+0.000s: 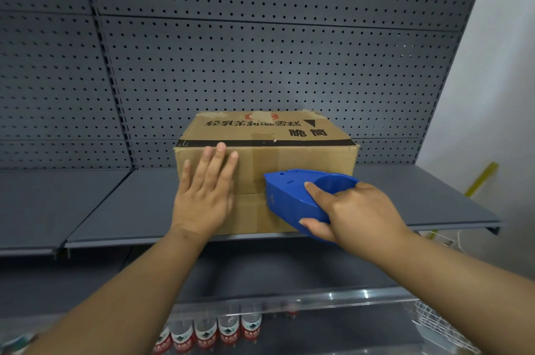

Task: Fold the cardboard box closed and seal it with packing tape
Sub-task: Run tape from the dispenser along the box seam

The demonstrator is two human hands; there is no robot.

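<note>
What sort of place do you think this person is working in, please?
Probably a shop or its stockroom. The cardboard box sits on grey retail shelving with a perforated back panel, and rows of bottled water line the lower shelf, like goods on sale.

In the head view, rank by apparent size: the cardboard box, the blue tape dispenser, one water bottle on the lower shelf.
1. cardboard box, largest.
2. blue tape dispenser, held in the right hand, partly covered by it.
3. water bottle, smallest as seen, though only its top part shows.
</note>
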